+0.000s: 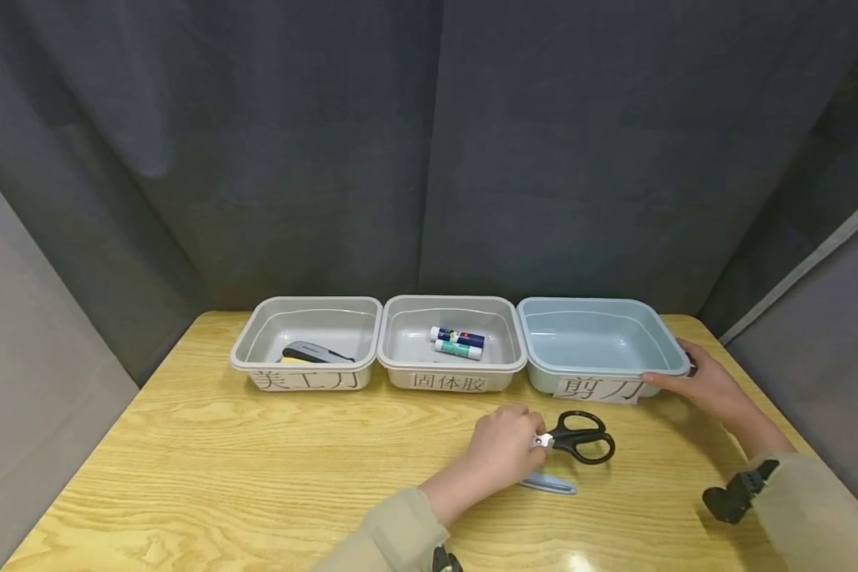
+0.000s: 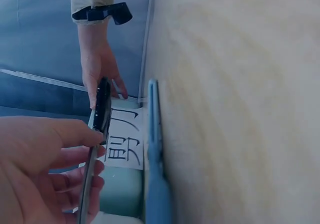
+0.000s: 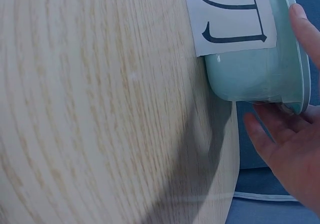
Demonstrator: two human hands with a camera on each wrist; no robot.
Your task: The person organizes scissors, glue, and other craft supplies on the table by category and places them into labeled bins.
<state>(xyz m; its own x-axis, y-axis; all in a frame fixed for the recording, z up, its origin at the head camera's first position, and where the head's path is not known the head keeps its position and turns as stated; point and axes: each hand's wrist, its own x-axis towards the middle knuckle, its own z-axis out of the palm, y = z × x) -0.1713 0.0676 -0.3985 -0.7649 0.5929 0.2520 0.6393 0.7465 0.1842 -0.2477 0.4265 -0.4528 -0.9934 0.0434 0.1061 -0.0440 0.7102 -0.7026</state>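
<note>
My left hand (image 1: 506, 446) pinches a pair of scissors (image 1: 577, 437) by the metal blades, above the table. Their black handle loops point right, toward the light blue bin (image 1: 593, 340). In the left wrist view the scissors (image 2: 103, 103) appear edge-on, with the blades between thumb and fingers. A slim light blue tool with a slot (image 1: 549, 484) lies on the table just below that hand, partly hidden by it. My right hand (image 1: 711, 387) holds the blue bin's right front corner, thumb at the front rim and fingers round the side. The bin shows nothing inside.
Left of the blue bin stand a grey bin (image 1: 400, 367) with two glue sticks (image 1: 458, 343) and another grey bin (image 1: 257, 361) with a utility knife (image 1: 318, 352) and something yellow. Paper labels face forward. A dark curtain (image 1: 429, 159) hangs behind the wooden table (image 1: 257, 477).
</note>
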